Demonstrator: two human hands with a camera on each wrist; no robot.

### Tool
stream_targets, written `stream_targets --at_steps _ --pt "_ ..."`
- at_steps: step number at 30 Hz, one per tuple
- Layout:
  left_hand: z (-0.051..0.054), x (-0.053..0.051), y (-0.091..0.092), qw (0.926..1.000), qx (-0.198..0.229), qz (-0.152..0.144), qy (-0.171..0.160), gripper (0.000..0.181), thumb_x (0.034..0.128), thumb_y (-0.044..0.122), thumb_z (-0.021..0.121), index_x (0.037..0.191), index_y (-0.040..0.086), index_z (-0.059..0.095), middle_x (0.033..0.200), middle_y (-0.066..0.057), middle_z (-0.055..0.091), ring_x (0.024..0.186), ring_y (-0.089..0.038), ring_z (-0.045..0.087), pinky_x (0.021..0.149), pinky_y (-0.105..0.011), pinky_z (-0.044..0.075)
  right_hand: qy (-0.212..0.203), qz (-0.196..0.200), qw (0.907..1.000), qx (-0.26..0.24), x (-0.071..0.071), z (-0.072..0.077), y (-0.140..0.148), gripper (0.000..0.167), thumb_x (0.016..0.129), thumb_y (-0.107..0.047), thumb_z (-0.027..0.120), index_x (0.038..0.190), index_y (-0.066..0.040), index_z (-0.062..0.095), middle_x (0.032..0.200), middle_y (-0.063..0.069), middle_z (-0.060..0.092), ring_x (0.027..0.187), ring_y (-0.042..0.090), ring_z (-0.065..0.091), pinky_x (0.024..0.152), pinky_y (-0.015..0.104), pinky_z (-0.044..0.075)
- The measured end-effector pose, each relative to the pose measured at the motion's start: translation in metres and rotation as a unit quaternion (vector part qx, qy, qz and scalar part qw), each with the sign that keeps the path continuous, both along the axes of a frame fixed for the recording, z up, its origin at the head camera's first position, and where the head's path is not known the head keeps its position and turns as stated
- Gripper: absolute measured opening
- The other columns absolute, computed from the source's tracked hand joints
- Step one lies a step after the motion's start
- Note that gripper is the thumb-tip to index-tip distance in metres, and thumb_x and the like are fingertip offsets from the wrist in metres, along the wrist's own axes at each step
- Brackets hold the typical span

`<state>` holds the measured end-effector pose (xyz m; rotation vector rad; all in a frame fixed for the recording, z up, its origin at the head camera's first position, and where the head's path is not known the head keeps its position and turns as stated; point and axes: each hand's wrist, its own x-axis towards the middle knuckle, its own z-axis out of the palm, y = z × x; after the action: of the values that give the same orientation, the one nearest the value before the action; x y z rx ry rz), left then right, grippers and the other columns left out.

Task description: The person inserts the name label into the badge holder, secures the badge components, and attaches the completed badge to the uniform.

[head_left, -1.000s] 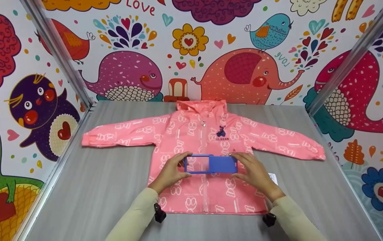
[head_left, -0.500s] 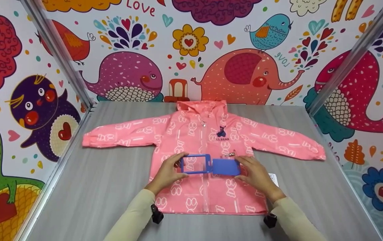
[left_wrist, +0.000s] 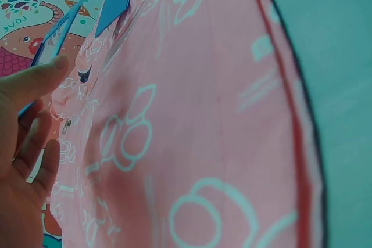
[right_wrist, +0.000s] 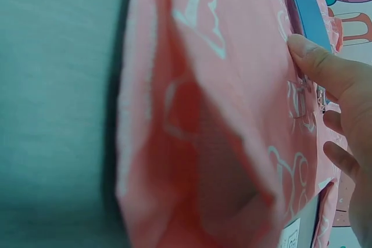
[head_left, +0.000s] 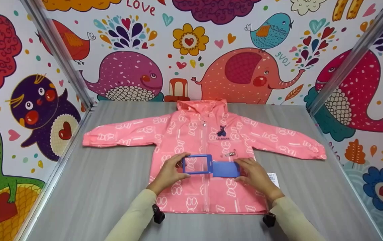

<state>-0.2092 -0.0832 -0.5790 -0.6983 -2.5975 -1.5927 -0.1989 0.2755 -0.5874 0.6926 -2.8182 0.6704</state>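
Observation:
A pink hooded jacket (head_left: 178,147) with white line prints lies spread face up. Above its front, my left hand (head_left: 168,172) pinches a blue card-holder frame (head_left: 208,170) by its left end. To the right, the thumb and fingers of my right hand (head_left: 254,174) hold a flat blue panel (head_left: 225,169) by its right end. The frame and the panel are side by side, the panel a little lower; whether their ends touch I cannot tell. Beyond the panel is a small metal clip (head_left: 231,154). In the right wrist view, the thumb presses against the panel (right_wrist: 310,13).
A grey wood-grain table (head_left: 87,187) bears the jacket. Printed walls (head_left: 191,67) with cartoon animals enclose the back and sides, with metal posts (head_left: 60,57) at the corners. A white tag (head_left: 272,177) sticks out beside the right hand.
The frame and panel overlapped at first; they have been pulled apart lengthwise. The frame shifted slightly left, and the panel slid right and dropped a little lower. The jacket has not moved.

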Motion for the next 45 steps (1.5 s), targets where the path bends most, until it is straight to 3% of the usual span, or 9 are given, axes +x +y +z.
stream_targets --at_steps 13,18,24,37,45 --pt "0.0 0.002 0.001 0.9999 -0.015 0.002 -0.008 0.08 0.0668 0.005 0.087 0.14 0.016 0.055 0.1 -0.015 0.065 0.087 -0.016 0.057 0.081 -0.037 0.056 -0.048 -0.001 0.9986 0.02 -0.004 0.002 0.0 0.08 0.07 -0.036 0.085 0.14 -0.009 0.055 0.137 0.011 0.062 0.123 0.03 0.056 0.108 0.05 0.045" --pt "-0.001 0.001 0.002 0.9999 -0.009 -0.001 -0.011 0.081 0.0668 0.004 0.087 0.14 0.016 0.054 0.1 -0.016 0.065 0.087 -0.016 0.058 0.081 -0.039 0.056 -0.053 0.004 0.9981 0.032 -0.006 0.004 0.0 0.08 0.069 -0.033 0.086 0.139 -0.008 0.056 0.136 0.013 0.061 0.125 0.034 0.056 0.109 0.053 0.043" --pt "0.0 0.003 0.002 0.9997 -0.019 0.003 -0.011 0.079 0.0682 0.008 0.088 0.139 0.017 0.055 0.1 -0.015 0.065 0.087 -0.016 0.058 0.08 -0.031 0.054 -0.045 0.011 0.9982 0.037 -0.007 0.007 0.0 0.075 0.069 -0.03 0.087 0.134 -0.006 0.06 0.134 0.015 0.062 0.124 0.036 0.056 0.107 0.053 0.045" --pt "-0.001 0.003 0.003 0.9997 -0.021 0.004 -0.012 0.08 0.0663 0.007 0.087 0.14 0.011 0.054 0.1 -0.014 0.065 0.087 -0.016 0.058 0.079 -0.028 0.054 -0.062 -0.008 0.998 -0.004 -0.003 0.013 0.003 0.073 0.07 -0.03 0.087 0.134 -0.008 0.06 0.132 0.01 0.064 0.123 0.033 0.058 0.106 0.053 0.046" --pt "-0.002 0.003 0.004 0.9996 -0.018 0.004 -0.02 0.081 0.0666 0.007 0.088 0.14 0.009 0.053 0.101 -0.015 0.064 0.087 -0.016 0.057 0.079 -0.027 0.053 -0.071 -0.066 0.9933 -0.063 0.003 0.023 0.025 0.055 0.076 -0.022 0.084 0.127 -0.01 0.066 0.127 0.011 0.066 0.122 0.034 0.058 0.104 0.055 0.046"
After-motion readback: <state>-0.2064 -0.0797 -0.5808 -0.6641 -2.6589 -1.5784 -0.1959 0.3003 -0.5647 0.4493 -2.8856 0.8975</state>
